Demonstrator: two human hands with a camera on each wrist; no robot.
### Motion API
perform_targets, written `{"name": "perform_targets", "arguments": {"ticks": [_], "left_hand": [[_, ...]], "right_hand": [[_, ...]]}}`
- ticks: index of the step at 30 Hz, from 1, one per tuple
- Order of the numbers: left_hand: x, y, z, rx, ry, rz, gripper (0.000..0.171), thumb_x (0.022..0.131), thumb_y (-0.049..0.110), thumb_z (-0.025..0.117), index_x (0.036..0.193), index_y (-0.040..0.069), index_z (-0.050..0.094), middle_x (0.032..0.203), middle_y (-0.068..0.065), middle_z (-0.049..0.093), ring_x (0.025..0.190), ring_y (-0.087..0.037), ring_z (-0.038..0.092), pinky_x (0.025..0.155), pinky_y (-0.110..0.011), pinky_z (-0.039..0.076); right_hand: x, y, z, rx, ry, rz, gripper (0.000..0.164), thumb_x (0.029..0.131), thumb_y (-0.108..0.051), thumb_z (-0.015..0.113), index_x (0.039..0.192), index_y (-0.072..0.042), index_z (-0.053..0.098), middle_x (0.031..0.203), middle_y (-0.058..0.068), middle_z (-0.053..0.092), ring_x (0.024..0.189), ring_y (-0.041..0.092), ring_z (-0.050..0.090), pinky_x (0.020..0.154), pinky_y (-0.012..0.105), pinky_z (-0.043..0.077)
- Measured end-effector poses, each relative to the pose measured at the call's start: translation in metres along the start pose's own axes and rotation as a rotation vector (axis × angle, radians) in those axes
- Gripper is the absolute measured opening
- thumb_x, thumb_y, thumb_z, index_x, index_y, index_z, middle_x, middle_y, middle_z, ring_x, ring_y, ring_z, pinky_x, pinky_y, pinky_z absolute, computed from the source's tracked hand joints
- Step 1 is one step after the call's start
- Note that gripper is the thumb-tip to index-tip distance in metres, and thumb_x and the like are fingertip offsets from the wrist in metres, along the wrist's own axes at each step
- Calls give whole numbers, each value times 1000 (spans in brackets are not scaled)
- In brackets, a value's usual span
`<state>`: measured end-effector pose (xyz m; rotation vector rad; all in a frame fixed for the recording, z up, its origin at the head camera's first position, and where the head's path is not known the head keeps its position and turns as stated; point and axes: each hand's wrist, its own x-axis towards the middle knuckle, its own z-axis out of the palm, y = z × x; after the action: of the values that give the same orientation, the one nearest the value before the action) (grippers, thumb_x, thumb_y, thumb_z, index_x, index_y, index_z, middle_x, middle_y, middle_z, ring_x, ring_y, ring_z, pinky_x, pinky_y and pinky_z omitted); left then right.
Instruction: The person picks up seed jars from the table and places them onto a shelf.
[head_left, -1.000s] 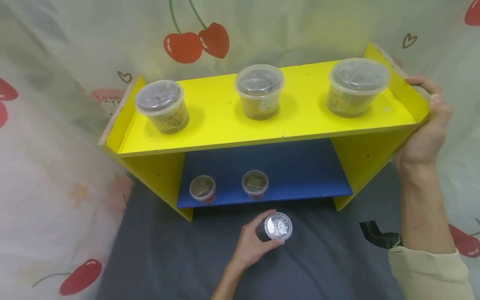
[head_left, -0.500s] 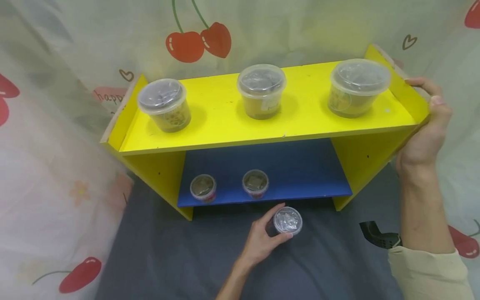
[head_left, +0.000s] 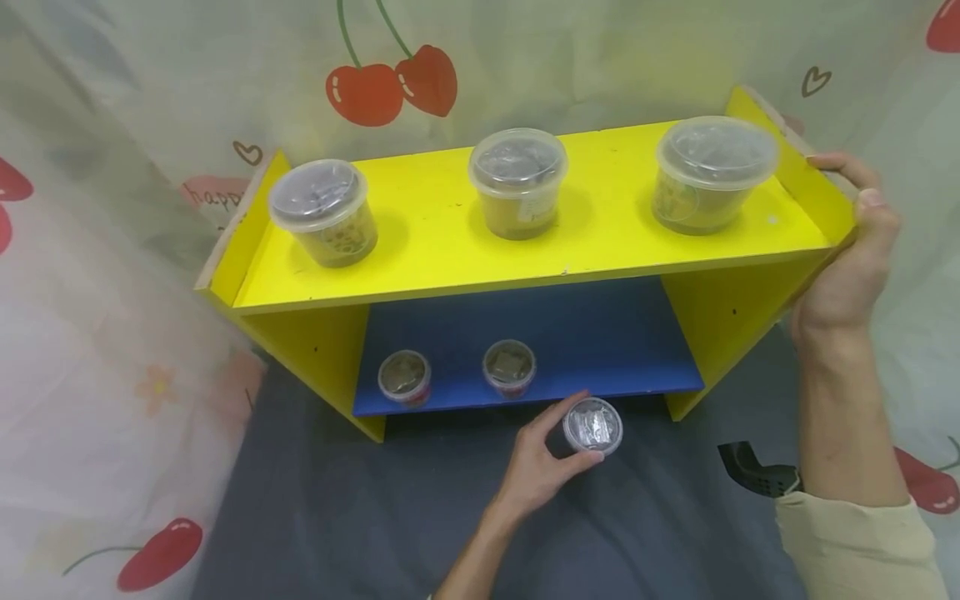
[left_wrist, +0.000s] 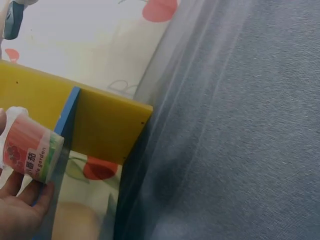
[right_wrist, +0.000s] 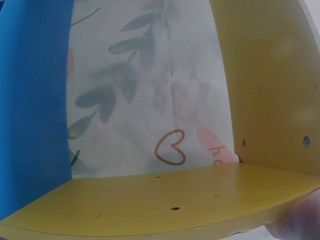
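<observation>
In the head view my left hand point(head_left: 536, 467) grips a small lidded plastic cup point(head_left: 594, 427) just in front of the lower blue shelf board point(head_left: 607, 333). The left wrist view shows this cup point(left_wrist: 32, 147) with a red and green printed label, fingers and thumb around it, near the blue board's edge. My right hand point(head_left: 851, 258) grips the right yellow side panel point(head_left: 780, 158) of the shelf near its top. Two similar lidded cups stand on the blue board, one at the left point(head_left: 405, 377) and one near the middle point(head_left: 510, 367).
Three larger lidded tubs stand along the yellow top board point(head_left: 427, 200): left point(head_left: 322, 212), middle point(head_left: 519, 183) and right point(head_left: 712, 175). A cherry-print curtain point(head_left: 600, 58) hangs behind the shelf. Dark grey cloth point(head_left: 322, 517) lies beneath it.
My left hand has carried the cup to the right and up in the head view, closer to the blue board's front edge. The right hand keeps its hold on the side panel.
</observation>
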<state>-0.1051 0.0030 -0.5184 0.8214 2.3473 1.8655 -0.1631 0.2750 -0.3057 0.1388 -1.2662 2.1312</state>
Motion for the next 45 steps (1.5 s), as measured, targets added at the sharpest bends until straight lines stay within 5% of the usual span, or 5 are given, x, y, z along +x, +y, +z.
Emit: {"name": "perform_targets", "arguments": {"ticks": [7,22,30,37,45], "left_hand": [[11,6,7,15,42,24,71,78,23,86,142,18,56,133,4,59,126,-14,53,107,-40,40],[29,17,15,-176,41,47,70,81,4,81,144,9,51,141,-10,56,131,-20,52,107,-34,42],[40,50,10,-228,30,0,68,82,-4,77,143,-3,48,144,-20,51,133,-26,49,109,-34,38],[53,21,23,-164,68,57,70,82,7,81,145,14,52,142,-6,55,132,-18,49,107,-31,40],[64,46,14,-213,63,93,64,82,-5,76,140,-8,49,134,-27,54,127,-32,54,104,-35,44]], "right_hand": [[-1,-1,0,-31,6,-15,46,100,-24,28,128,-3,57,86,14,59,62,17,56,55,22,50],[-1,-1,-2,37,12,-5,46,100,-23,27,128,0,55,80,14,59,60,19,58,54,24,51],[-1,-1,-4,35,12,4,46,100,-23,27,128,0,55,79,14,58,59,20,57,53,24,51],[-1,-1,-3,8,-25,-36,45,100,-23,28,128,2,54,75,11,57,58,18,57,53,23,50],[0,-1,-2,55,-11,-9,45,99,-22,28,127,2,55,75,13,57,58,20,57,53,24,50]]}}
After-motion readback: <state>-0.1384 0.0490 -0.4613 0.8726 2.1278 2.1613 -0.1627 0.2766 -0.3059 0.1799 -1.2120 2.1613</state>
